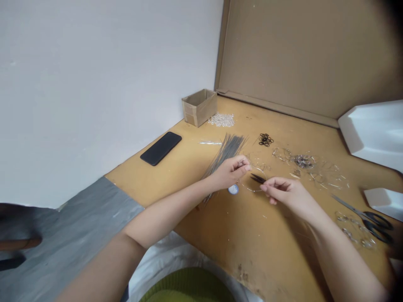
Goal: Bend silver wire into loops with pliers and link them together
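My left hand (pixel 234 171) is closed in a pinch on a thin silvery wire loop (pixel 260 169), which curves out to the right of the fingertips. Close beside it, my right hand (pixel 282 189) grips a small dark tool with two pointed tips (pixel 257 178); its handle is hidden in the fingers. The tips point left toward the loop, and I cannot tell whether they touch it. Beneath my left hand lies a bundle of thin grey wires (pixel 232 144). A round blue-and-white spool or label (pixel 233 189) sits just below that hand.
Behind are a small cardboard box (pixel 198 110), clear beads (pixel 223 120) and black rings (pixel 266 140). A black phone (pixel 161 148) lies left. To the right are tangled wire pieces (pixel 304 161), scissors (pixel 367 216) and white containers (pixel 374 132). A tall cardboard panel (pixel 302 54) stands behind.
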{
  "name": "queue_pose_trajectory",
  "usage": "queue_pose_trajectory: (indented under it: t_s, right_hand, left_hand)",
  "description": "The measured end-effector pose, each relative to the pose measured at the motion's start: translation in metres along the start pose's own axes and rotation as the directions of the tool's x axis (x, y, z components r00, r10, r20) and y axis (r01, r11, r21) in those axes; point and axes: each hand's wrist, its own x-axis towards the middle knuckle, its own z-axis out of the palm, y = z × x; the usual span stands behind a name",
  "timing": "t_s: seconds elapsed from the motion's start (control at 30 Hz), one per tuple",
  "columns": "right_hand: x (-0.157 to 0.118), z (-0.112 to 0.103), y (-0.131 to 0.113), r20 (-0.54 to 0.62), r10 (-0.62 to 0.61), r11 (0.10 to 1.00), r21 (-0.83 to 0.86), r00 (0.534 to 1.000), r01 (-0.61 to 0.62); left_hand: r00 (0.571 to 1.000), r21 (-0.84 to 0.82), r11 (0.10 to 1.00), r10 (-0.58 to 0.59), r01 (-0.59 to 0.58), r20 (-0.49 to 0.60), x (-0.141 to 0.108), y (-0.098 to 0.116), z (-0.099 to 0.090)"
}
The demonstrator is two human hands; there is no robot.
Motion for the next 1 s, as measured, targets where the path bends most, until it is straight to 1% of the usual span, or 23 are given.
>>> queue_pose_trajectory:
  t_s: [0.1, 0.2, 0.27, 0.33, 0.47, 0.5, 0.57, 0.67, 0.77, 0.9, 1.0]
  right_hand:
    - [-0.001, -0.007, 0.000, 0.023, 0.004, 1.000, -0.003, 1.000, -0.004]
    - [-0.001, -0.011, 0.001, 0.005, 0.011, 1.000, -0.019, 1.000, -0.011]
    - [0.000, -0.010, 0.002, -0.036, 0.007, 0.999, -0.041, 0.999, -0.008]
    - [0.000, -0.005, 0.001, -0.102, -0.024, 0.996, -0.089, 0.995, 0.015]
    - [-0.001, 0.004, 0.000, -0.239, -0.152, 0.967, -0.237, 0.959, 0.095]
    - [-0.002, 0.004, -0.001, -0.255, -0.177, 0.959, -0.264, 0.951, 0.108]
    - [-0.003, 0.003, -0.003, -0.263, -0.180, 0.956, -0.272, 0.948, 0.106]
    - [-0.004, -0.004, -0.005, -0.262, -0.132, 0.981, -0.170, 0.956, 0.089]
    - [-0.003, -0.007, -0.006, -0.281, -0.111, 0.994, -0.035, 0.953, 0.105]
    - [0.001, -0.005, -0.003, -0.210, -0.057, 0.990, 0.118, 0.976, 0.083]
    - [0.001, -0.004, 0.000, -0.156, -0.047, 0.985, 0.158, 0.987, 0.072]
  left_hand:
    - [0.998, -0.007, 0.999, -0.053, 0.053, 0.038, 0.000, 0.001, 0.000]
    - [0.982, -0.006, 0.989, -0.144, 0.146, 0.119, 0.000, 0.001, 0.002]
    - [0.965, -0.009, 0.980, -0.196, 0.201, 0.175, 0.000, 0.000, 0.004]
    - [0.953, -0.023, 0.973, -0.220, 0.230, 0.208, 0.000, -0.001, 0.006]
    - [0.940, -0.077, 0.961, -0.240, 0.266, 0.243, -0.001, -0.004, 0.010]
    - [0.937, -0.090, 0.957, -0.246, 0.275, 0.248, -0.001, -0.005, 0.011]
    - [0.935, -0.108, 0.952, -0.254, 0.287, 0.248, -0.002, -0.004, 0.011]
    - [0.935, -0.113, 0.949, -0.260, 0.294, 0.241, -0.002, -0.002, 0.010]
    - [0.933, -0.099, 0.952, -0.259, 0.290, 0.251, -0.002, 0.000, 0.009]
    - [0.926, -0.081, 0.954, -0.256, 0.288, 0.277, -0.002, -0.001, 0.009]
    - [0.935, -0.027, 0.964, -0.249, 0.264, 0.254, -0.001, -0.004, 0.009]
